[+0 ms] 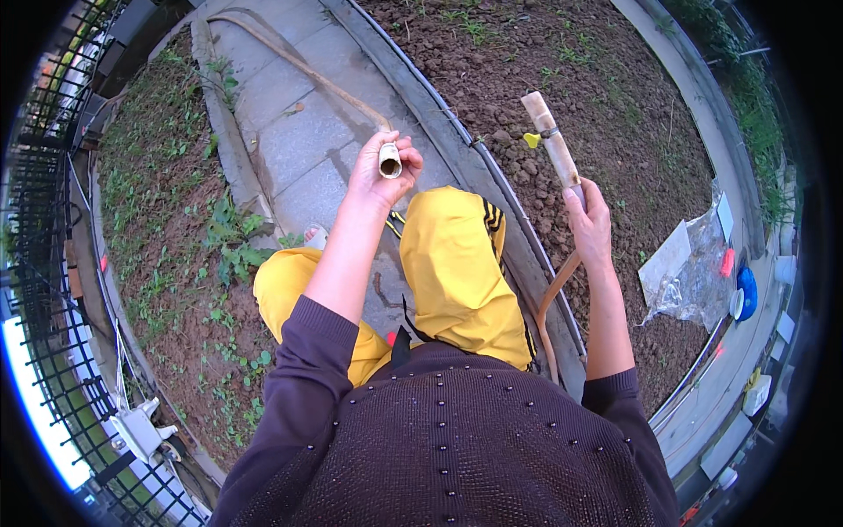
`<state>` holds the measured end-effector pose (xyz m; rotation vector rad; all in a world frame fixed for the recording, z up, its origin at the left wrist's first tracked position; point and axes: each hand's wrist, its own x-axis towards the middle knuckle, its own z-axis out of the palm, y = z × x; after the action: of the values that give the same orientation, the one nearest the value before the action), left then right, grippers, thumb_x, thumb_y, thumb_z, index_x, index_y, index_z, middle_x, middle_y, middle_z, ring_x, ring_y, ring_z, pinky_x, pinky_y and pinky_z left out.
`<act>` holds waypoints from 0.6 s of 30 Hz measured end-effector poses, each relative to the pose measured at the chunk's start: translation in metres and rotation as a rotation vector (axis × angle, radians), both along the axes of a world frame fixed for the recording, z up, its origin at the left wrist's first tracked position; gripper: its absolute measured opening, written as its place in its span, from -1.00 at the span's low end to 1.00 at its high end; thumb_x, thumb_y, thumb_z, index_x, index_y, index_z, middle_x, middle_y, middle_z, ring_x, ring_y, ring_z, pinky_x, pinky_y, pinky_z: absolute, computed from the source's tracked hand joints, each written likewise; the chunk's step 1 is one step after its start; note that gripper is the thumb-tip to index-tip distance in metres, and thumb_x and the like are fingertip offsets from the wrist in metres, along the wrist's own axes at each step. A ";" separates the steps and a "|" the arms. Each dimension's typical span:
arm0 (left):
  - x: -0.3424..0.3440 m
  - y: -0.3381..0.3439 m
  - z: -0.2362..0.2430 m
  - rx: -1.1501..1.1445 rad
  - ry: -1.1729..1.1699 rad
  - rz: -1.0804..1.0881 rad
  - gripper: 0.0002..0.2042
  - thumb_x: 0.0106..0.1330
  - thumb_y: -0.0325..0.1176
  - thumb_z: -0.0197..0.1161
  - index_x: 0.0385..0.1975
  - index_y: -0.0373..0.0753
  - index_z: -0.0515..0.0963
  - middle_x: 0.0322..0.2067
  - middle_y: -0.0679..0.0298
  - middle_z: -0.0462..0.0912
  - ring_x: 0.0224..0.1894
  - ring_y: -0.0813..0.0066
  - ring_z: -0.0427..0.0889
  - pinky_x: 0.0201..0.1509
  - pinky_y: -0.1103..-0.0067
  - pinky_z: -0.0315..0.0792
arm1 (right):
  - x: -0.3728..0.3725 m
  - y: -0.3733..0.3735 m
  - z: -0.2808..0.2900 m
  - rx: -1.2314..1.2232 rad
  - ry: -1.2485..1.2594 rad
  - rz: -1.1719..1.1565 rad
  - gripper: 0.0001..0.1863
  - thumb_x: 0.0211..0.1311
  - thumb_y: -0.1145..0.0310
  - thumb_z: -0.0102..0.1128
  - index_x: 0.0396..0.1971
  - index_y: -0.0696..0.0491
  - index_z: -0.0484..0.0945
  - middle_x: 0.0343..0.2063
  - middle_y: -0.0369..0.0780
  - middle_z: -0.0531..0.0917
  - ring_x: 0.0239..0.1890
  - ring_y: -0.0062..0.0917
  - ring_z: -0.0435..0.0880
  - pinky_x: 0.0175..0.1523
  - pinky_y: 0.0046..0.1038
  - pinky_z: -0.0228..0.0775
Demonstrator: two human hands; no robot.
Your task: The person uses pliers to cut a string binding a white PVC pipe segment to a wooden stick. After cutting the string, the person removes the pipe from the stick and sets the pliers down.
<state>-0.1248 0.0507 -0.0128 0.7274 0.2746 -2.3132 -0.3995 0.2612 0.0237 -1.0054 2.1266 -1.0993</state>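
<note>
My left hand (369, 169) is closed round the end of a tan garden hose (344, 93), whose round open mouth faces up toward me. From that hand the hose runs away along the paving to the far left. In my right hand (593, 227) is the end of a second hose (546, 309), brownish, trailing down beside my right leg. Above that hand sticks up a pale, stained tube end (551, 139). A metal hose clamp (549, 133) with a yellow thumb key (532, 140) circles it. The two hose ends are apart.
I crouch on a grey paved path (309, 145) with damp patches. Tilled soil (514, 53) lies right, beyond a kerb; a weedy bed (180, 255) lies left. Clear plastic sheeting (689, 277) and a blue round object (745, 293) are at right; a black fence (39, 220) stands left.
</note>
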 end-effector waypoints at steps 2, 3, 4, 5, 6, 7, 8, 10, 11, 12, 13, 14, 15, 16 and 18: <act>0.031 0.013 -0.004 -0.005 0.001 -0.017 -0.81 0.21 -0.49 0.20 -0.28 -0.38 0.35 -0.57 0.27 0.44 -0.56 0.47 0.44 -0.41 0.56 0.46 | 0.000 -0.002 0.005 0.012 -0.084 -0.007 -0.63 0.35 0.26 0.15 0.04 0.16 0.47 -0.39 -0.34 0.54 -0.38 -0.70 0.45 -0.24 -0.59 0.34; 0.049 0.020 -0.017 0.001 -0.025 -0.043 -0.81 0.22 -0.47 0.18 -0.25 -0.39 0.36 -0.59 0.29 0.43 -0.58 0.48 0.43 -0.44 0.57 0.45 | 0.001 -0.003 0.004 -0.035 -0.072 0.007 -0.63 0.36 0.26 0.15 0.04 0.17 0.47 -0.40 -0.37 0.52 -0.41 -0.72 0.43 -0.30 -0.61 0.31; 0.062 0.032 -0.030 -0.025 -0.045 -0.065 -0.82 0.22 -0.46 0.18 -0.26 -0.38 0.37 -0.60 0.31 0.43 -0.61 0.49 0.41 -0.47 0.55 0.45 | 0.000 -0.001 0.002 -0.075 -0.055 0.014 -0.64 0.36 0.27 0.14 0.04 0.17 0.47 -0.41 -0.39 0.50 -0.44 -0.74 0.40 -0.35 -0.63 0.28; 0.073 0.043 -0.043 -0.038 -0.096 -0.085 -0.83 0.22 -0.46 0.18 -0.27 -0.37 0.38 -0.61 0.31 0.43 -0.63 0.49 0.40 -0.48 0.53 0.46 | -0.001 -0.002 0.002 -0.126 -0.020 0.031 -0.64 0.37 0.27 0.13 0.04 0.18 0.47 -0.46 -0.44 0.45 -0.52 -0.79 0.34 -0.44 -0.65 0.20; 0.086 0.059 -0.062 -0.039 -0.152 -0.102 -0.84 0.21 -0.46 0.18 -0.28 -0.36 0.39 -0.61 0.32 0.43 -0.64 0.49 0.40 -0.48 0.52 0.47 | 0.004 -0.001 0.012 -0.084 -0.085 0.031 -0.63 0.38 0.27 0.12 0.06 0.18 0.45 -0.50 -0.46 0.41 -0.55 -0.81 0.30 -0.49 -0.67 0.16; 0.098 0.076 -0.090 0.012 -0.186 -0.138 -0.85 0.22 -0.45 0.18 -0.29 -0.33 0.40 -0.61 0.32 0.44 -0.65 0.47 0.41 -0.48 0.50 0.48 | 0.001 0.003 0.011 -0.085 -0.073 0.038 -0.62 0.39 0.27 0.12 0.07 0.18 0.45 -0.50 -0.46 0.40 -0.55 -0.83 0.29 -0.50 -0.68 0.14; 0.107 0.088 -0.117 0.052 -0.220 -0.174 -0.86 0.22 -0.45 0.18 -0.30 -0.30 0.41 -0.61 0.31 0.44 -0.65 0.46 0.42 -0.47 0.49 0.49 | -0.004 0.004 0.009 -0.099 -0.061 0.043 -0.62 0.39 0.27 0.11 0.09 0.18 0.44 -0.51 -0.47 0.39 -0.55 -0.84 0.28 -0.51 -0.70 0.12; 0.123 0.121 -0.157 0.050 -0.516 -0.310 -0.90 0.29 -0.41 0.17 -0.28 -0.22 0.41 -0.56 0.26 0.50 -0.61 0.38 0.50 -0.47 0.40 0.53 | 0.001 0.008 0.012 -0.100 -0.077 0.059 -0.62 0.39 0.28 0.11 0.09 0.17 0.44 -0.51 -0.47 0.38 -0.57 -0.84 0.28 -0.52 -0.70 0.10; 0.135 0.137 -0.176 0.129 -0.540 -0.327 -0.88 0.32 -0.35 0.16 -0.24 -0.20 0.42 -0.51 0.25 0.54 -0.58 0.36 0.52 -0.42 0.33 0.55 | 0.004 0.008 0.017 -0.096 -0.082 0.087 -0.62 0.39 0.29 0.11 0.10 0.17 0.44 -0.51 -0.47 0.38 -0.57 -0.84 0.27 -0.52 -0.70 0.10; 0.147 0.150 -0.193 0.173 -0.643 -0.352 -0.84 0.34 -0.31 0.14 -0.18 -0.20 0.42 -0.41 0.19 0.57 -0.51 0.29 0.55 -0.42 0.32 0.55 | 0.007 0.007 0.022 -0.095 -0.088 0.115 -0.63 0.39 0.29 0.11 0.10 0.16 0.44 -0.51 -0.47 0.38 -0.57 -0.84 0.27 -0.51 -0.70 0.10; 0.162 0.161 -0.208 0.156 -0.740 -0.440 -0.81 0.35 -0.29 0.13 -0.12 -0.20 0.42 -0.36 0.17 0.58 -0.46 0.28 0.57 -0.37 0.32 0.55 | 0.013 0.005 0.025 -0.088 -0.072 0.137 -0.63 0.38 0.30 0.12 0.09 0.16 0.46 -0.52 -0.47 0.38 -0.56 -0.84 0.26 -0.50 -0.70 0.09; 0.168 0.168 -0.218 0.134 -0.825 -0.535 -0.77 0.36 -0.28 0.11 -0.06 -0.19 0.42 -0.30 0.15 0.60 -0.40 0.27 0.59 -0.31 0.32 0.54 | 0.016 0.006 0.030 -0.074 -0.058 0.163 -0.64 0.38 0.30 0.12 0.08 0.16 0.46 -0.52 -0.46 0.39 -0.55 -0.83 0.27 -0.49 -0.69 0.11; 0.163 0.173 -0.215 0.117 -0.930 -0.606 -0.76 0.37 -0.26 0.11 -0.05 -0.19 0.42 -0.27 0.14 0.60 -0.37 0.28 0.59 -0.27 0.32 0.53 | 0.016 0.010 0.034 -0.060 -0.035 0.178 -0.64 0.38 0.30 0.13 0.08 0.16 0.47 -0.52 -0.46 0.40 -0.54 -0.83 0.29 -0.48 -0.68 0.13; 0.158 0.173 -0.204 0.090 -1.040 -0.672 -0.74 0.37 -0.25 0.11 -0.03 -0.20 0.43 -0.25 0.13 0.61 -0.34 0.28 0.60 -0.22 0.32 0.52 | 0.017 0.011 0.039 -0.053 -0.013 0.193 -0.64 0.37 0.30 0.13 0.07 0.16 0.47 -0.52 -0.45 0.41 -0.53 -0.82 0.30 -0.47 -0.67 0.14; 0.147 0.163 -0.178 -0.051 -1.171 -0.669 -0.71 0.38 -0.20 0.11 -0.01 -0.21 0.44 -0.21 0.14 0.61 -0.29 0.30 0.61 -0.14 0.33 0.49 | 0.022 0.017 0.045 -0.033 0.044 0.190 -0.64 0.34 0.31 0.16 0.04 0.18 0.48 -0.47 -0.38 0.50 -0.46 -0.73 0.41 -0.35 -0.61 0.30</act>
<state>0.0222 0.2134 -0.1911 2.2012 -0.6417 -1.9783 -0.3772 0.2778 0.0691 -1.2304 2.0045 -1.0305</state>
